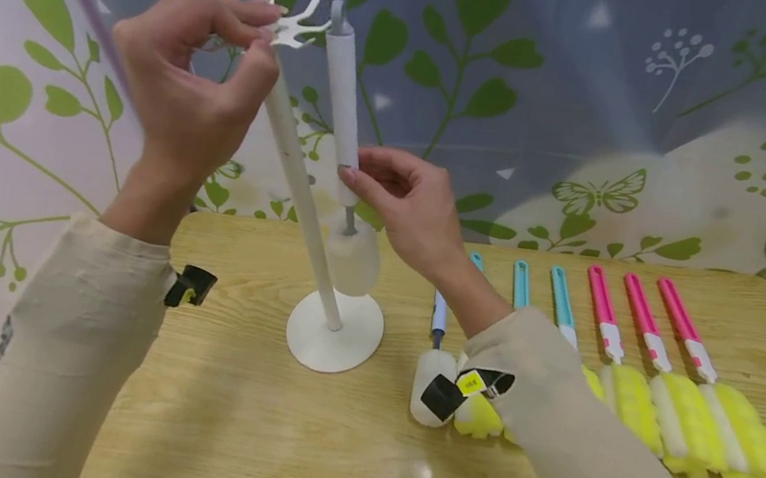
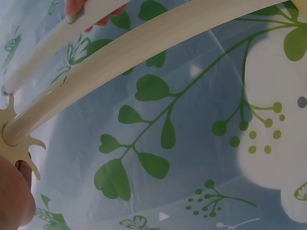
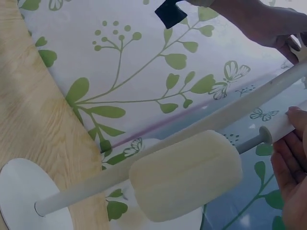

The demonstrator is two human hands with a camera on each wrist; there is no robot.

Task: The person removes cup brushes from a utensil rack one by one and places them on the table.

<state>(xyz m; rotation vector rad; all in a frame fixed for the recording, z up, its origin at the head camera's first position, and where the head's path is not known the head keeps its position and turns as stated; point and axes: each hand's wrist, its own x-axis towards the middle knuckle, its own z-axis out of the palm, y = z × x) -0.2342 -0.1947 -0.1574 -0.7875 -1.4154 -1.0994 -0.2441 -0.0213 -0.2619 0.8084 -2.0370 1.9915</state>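
A white stand [image 1: 298, 174] with a round base [image 1: 308, 345] rises from the table, topped by a crown of curved hooks [image 1: 294, 31]. Thumb and fingers of my left hand [image 1: 194, 68] pinch one side of that crown. My right hand [image 1: 421, 212] grips the lower handle of a white bottle brush [image 1: 343, 97]. The brush hangs upright, its grey hooked end right at a hook tip and its pale sponge head [image 3: 187, 175] pointing down beside the pole. In the left wrist view, the brush handle [image 2: 43, 62] meets one of the hooks.
On the wooden table [image 1: 209, 413], at right, lies a row of brushes: a white sponge brush [image 1: 432, 374], several with blue handles [image 1: 561, 298] and several pink-handled brushes [image 1: 682, 314] with yellow-and-white sponges. My right forearm covers part of the row. A leaf-patterned curtain [image 1: 600, 123] hangs behind.
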